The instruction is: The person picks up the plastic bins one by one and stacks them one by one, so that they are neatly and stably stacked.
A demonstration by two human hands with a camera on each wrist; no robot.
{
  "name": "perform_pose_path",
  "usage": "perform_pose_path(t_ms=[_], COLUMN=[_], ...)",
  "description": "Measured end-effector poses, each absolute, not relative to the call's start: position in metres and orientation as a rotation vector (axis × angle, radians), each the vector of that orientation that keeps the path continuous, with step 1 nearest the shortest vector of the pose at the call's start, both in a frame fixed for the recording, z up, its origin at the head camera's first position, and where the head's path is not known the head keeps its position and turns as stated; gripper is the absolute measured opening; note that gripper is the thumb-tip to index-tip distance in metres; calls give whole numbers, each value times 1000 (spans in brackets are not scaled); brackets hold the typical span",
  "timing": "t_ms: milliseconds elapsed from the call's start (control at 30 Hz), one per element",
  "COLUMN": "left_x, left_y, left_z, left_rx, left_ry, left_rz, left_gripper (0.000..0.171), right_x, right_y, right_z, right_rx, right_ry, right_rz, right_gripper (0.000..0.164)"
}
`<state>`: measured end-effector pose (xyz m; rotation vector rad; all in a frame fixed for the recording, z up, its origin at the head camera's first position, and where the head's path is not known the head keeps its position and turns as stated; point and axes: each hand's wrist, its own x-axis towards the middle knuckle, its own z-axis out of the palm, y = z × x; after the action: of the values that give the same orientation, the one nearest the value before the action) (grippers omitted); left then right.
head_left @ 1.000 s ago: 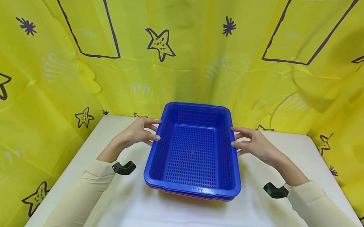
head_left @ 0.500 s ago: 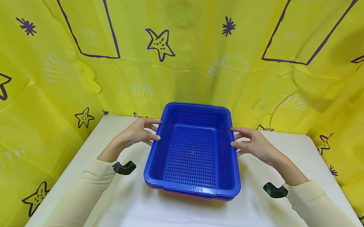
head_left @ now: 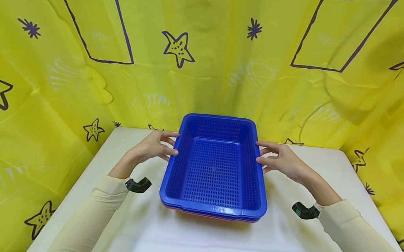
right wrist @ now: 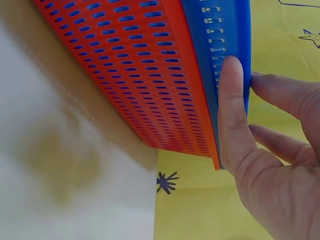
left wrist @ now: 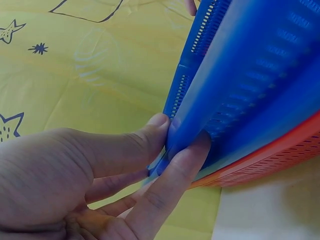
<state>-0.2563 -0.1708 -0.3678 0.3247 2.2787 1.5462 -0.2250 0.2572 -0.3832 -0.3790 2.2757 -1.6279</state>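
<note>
A blue rectangular plastic basket [head_left: 214,170] with slotted sides and floor sits at mid-table, and nothing lies in it. Under its front rim a second blue edge shows, and below that a red basket [right wrist: 145,75] in the same slotted style; the blue is nested in the red. My left hand [head_left: 154,145] pinches the blue rim at the left side, thumb on top and fingers beneath, as the left wrist view shows. Opposite it, my right hand [head_left: 280,160] grips the right rim the same way, one finger lying along the blue wall below the lip.
The stack stands on a white-covered table [head_left: 206,247], near its back edge. Behind and on both sides hangs a yellow curtain [head_left: 205,86] printed with starfish. A dark curved device sits at each wrist, the left device [head_left: 138,185] and the right device [head_left: 305,211].
</note>
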Motion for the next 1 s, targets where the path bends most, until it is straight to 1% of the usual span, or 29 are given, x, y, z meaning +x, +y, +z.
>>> perform_pose_path(t_ms=[233, 433, 633, 800, 1000], left_x=[-256, -251, -246, -242, -233], left_y=[-170, -166, -167, -182, -214], left_z=[-365, -359, -356, -359, -370], left_rx=[324, 340, 325, 338, 466], left_ry=[2307, 2418, 2451, 2418, 2432], left_rz=[1511, 1394, 1340, 1407, 1501], left_gripper=[67, 63, 66, 67, 70], right_x=[-225, -223, -217, -211, -198], right_y=[257, 252, 249, 254, 272], right_z=[-381, -375, -372, -371, -370], right_rx=[-392, -459, -522, -580, -584], right_ry=[2291, 2399, 2486, 2576, 2640], right_rz=[-1604, -1486, -1386, -1344, -1358], right_gripper=[67, 66, 70, 72, 78])
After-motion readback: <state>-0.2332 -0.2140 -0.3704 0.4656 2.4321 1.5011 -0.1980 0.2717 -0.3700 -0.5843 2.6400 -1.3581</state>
